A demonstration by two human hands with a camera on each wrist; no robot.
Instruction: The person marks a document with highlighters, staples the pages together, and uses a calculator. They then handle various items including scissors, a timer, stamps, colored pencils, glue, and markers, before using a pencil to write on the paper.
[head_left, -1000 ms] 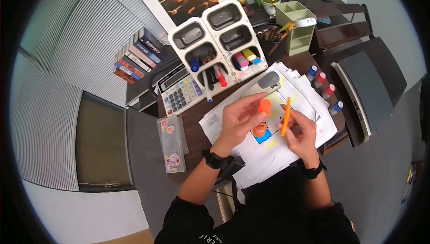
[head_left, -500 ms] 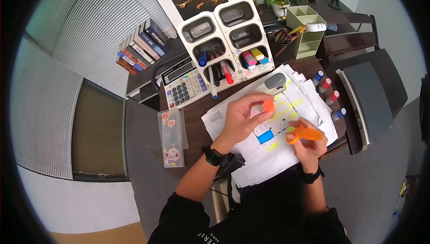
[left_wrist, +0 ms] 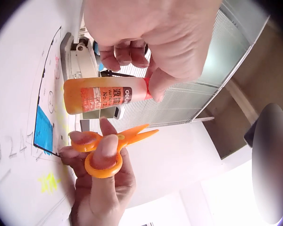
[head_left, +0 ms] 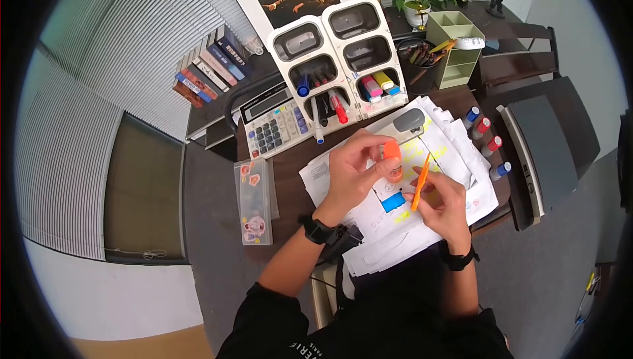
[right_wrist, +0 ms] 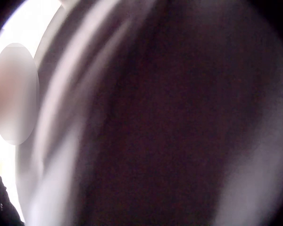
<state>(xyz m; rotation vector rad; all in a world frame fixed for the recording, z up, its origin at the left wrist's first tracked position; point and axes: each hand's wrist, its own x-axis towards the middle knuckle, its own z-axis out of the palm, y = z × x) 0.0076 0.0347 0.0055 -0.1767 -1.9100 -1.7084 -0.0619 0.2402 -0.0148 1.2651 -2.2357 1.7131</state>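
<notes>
My left hand point(head_left: 353, 174) pinches an orange glue bottle point(head_left: 393, 163) by its cap end, above the papers point(head_left: 376, 247). In the left wrist view the bottle point(left_wrist: 106, 94) shows its label, with the thumb at its red end. To the right of it, my right hand point(head_left: 445, 207) holds orange scissors point(head_left: 421, 184). Thumb and fingers of that hand pass through the scissors' loops point(left_wrist: 104, 162), and the blades are slightly apart, not touching the bottle. A blue rectangle point(head_left: 394, 202) lies on the papers beneath. Dark, blurred cloth fills most of the right wrist view.
A stapler point(head_left: 409, 120) lies at the papers' upper edge. Several capped bottles point(head_left: 494, 143) stand along the right. Behind are a white organizer point(head_left: 349, 89) with pens, and a calculator point(head_left: 270, 133). A clear sticker-covered case point(head_left: 253, 204) lies at the left.
The scissors turned flat toward the right, then came back upright beside the bottle. The bottle tilted until only its end showed, then swung back. Both hands kept their hold.
</notes>
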